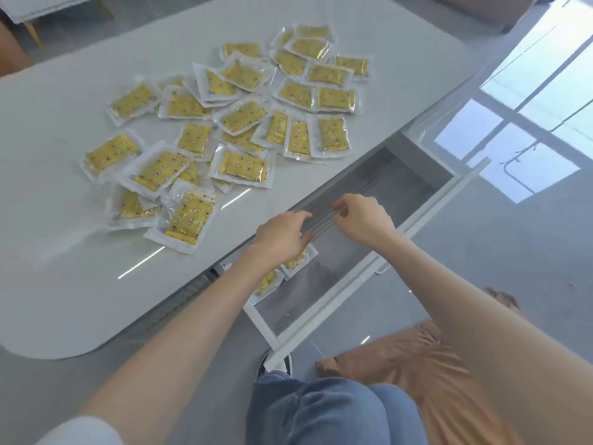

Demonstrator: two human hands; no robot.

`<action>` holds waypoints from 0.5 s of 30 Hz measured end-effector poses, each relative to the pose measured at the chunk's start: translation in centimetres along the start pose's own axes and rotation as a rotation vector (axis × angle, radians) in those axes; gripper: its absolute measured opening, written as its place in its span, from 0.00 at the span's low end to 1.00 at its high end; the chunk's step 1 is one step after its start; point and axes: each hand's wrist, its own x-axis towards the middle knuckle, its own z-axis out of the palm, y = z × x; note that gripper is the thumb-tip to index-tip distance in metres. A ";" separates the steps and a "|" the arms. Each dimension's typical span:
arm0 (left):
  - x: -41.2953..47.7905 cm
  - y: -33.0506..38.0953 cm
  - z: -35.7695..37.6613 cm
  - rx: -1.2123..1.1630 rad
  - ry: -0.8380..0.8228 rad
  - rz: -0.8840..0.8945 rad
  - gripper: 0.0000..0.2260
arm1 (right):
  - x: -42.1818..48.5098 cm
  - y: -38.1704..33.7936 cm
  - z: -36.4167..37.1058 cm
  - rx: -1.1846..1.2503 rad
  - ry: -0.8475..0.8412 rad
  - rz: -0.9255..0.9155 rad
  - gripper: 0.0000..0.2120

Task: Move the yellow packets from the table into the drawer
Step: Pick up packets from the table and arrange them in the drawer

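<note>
Several yellow packets in clear wrappers lie scattered over the white table. The nearest one is close to the table's front edge. Below that edge the drawer stands pulled out, showing its grey floor. Two yellow packets lie in its near-left part, partly hidden by my left forearm. My left hand hovers over the drawer at the table edge, fingers stretched to the right, holding nothing. My right hand is just to its right above the drawer, fingers loosely curled and empty.
The drawer's white front rail juts out over the glossy grey floor. My knees in blue jeans and a shoe are under the drawer's near corner. An orange cloth lies to the right. Another white table is at the far left.
</note>
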 end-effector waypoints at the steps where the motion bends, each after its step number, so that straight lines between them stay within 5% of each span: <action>1: -1.0 0.7 -1.6 -0.011 -0.011 -0.010 0.21 | -1.2 -0.8 -1.5 0.006 -0.006 0.010 0.15; 15: -24.1 7.6 -29.7 -0.155 0.107 -0.110 0.20 | -22.4 -18.0 -23.8 0.151 -0.070 0.009 0.13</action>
